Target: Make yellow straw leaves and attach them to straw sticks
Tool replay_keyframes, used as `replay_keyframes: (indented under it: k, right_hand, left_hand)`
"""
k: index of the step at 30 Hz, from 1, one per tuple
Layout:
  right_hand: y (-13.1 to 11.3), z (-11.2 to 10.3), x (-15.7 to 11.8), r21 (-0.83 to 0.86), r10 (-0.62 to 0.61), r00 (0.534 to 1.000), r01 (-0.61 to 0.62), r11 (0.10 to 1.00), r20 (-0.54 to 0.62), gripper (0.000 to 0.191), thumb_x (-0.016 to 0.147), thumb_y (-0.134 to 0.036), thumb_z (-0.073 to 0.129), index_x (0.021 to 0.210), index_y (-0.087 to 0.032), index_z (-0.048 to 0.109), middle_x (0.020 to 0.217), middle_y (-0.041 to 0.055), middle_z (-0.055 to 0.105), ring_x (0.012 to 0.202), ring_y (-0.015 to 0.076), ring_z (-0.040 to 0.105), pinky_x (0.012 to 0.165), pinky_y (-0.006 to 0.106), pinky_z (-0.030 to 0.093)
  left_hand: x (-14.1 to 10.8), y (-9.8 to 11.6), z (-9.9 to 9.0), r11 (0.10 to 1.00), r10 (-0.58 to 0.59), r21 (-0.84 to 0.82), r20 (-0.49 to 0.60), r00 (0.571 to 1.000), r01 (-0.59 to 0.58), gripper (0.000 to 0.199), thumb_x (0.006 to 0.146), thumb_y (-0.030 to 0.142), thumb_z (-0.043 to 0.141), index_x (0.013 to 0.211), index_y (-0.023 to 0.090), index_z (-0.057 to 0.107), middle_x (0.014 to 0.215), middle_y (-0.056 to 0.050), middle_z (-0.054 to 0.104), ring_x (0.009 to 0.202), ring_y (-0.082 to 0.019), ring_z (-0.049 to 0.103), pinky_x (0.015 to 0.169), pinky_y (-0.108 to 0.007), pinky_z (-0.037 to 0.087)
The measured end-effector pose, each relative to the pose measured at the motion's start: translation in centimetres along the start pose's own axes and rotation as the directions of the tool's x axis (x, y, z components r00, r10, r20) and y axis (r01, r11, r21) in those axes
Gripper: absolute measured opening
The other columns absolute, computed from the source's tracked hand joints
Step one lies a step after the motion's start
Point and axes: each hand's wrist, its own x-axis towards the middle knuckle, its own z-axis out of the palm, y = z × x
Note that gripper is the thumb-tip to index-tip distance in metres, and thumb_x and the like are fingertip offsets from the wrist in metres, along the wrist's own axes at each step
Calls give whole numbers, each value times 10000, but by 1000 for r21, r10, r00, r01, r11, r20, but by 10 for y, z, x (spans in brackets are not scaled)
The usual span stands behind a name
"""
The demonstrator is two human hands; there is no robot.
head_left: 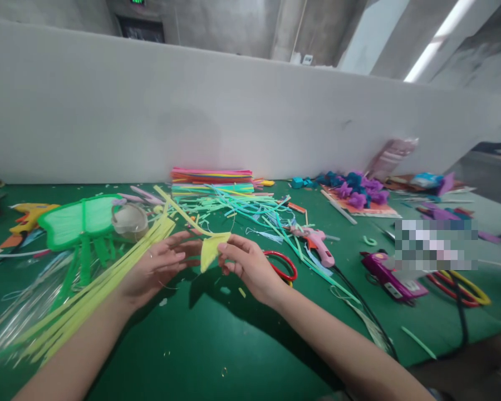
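A small yellow fuzzy piece (210, 254), roughly a pointed petal shape, is held above the green table. My right hand (253, 267) pinches its right edge between thumb and fingertips. A yellow fuzzy stem (177, 210) slants up and left from behind the piece. My left hand (158, 267) is to the left of it, fingers stretched out and apart, their tips close to the piece. Whether they touch it I cannot tell. A bundle of yellow pipe cleaners (104, 275) lies beside and partly behind my left forearm. Red-handled scissors (284, 266) are partly hidden behind my right hand.
A pink glue gun (323, 250) lies right of centre, its cord trailing forward. Loose pipe cleaners (242, 200) spread along the back. At left are a green fan-shaped piece (79, 220) and a yellow glue gun (31, 216). A magenta device (392, 278) and purple flowers (361, 192) stand right.
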Motion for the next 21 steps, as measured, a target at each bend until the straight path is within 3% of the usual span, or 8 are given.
replay_keyframes:
  k: [4,7,12,15,17,19,21]
  right_hand:
    - [-3,-1,-1,-39,39,999,-41,998,-35,247,658,-243,725,867,-170,616,715,-23,608,536,73,538,454,188,411]
    - [-1,-2,-2,-34,74,997,-75,997,-33,277,649,-228,740,870,-175,581,691,-27,636,516,85,593,452,180,443]
    - [1,-2,-3,47,49,999,-49,998,-1,303,668,-295,784,855,-139,603,772,20,693,618,99,654,594,206,546]
    - [5,-2,-2,139,41,998,-35,990,-40,305,644,-275,814,840,-123,638,830,24,700,701,95,665,676,200,560]
    - [9,-1,-1,217,42,997,-27,976,-68,302,644,-265,820,852,-118,658,840,24,704,719,90,669,712,193,558]
    - [13,0,1,275,30,994,1,961,-109,309,643,-256,825,869,-114,670,854,30,710,738,92,674,758,202,557]
    - [17,2,2,301,0,986,51,952,-165,321,633,-248,833,877,-115,672,864,33,714,764,104,679,786,216,555]
  left_hand:
    - [0,0,-3,997,13,76,74,997,-18,380,788,174,678,1159,252,647,1241,-69,659,1181,-274,568,938,-362,502]
    - [0,1,-4,990,12,139,68,998,-21,385,784,169,683,1160,243,651,1224,-73,668,1203,-284,546,940,-367,497]
    - [1,-1,-10,996,28,77,106,994,-37,351,784,181,675,1130,236,681,1129,-79,707,1112,-270,603,899,-349,502]
    - [3,-3,-11,999,44,-7,153,987,-43,371,829,302,621,1183,202,663,1181,-118,682,1124,-294,593,903,-374,491]
    - [4,-5,-8,996,84,-46,188,978,-77,490,843,457,571,1241,176,627,1278,-142,625,1215,-326,524,939,-401,471]
    - [4,-8,-2,989,148,-34,216,965,-144,636,784,575,598,1282,179,594,1386,-131,539,1319,-343,409,985,-408,444]
    - [5,-13,7,980,184,42,195,963,-196,695,702,563,702,1285,204,588,1436,-106,491,1365,-340,338,1013,-402,424]
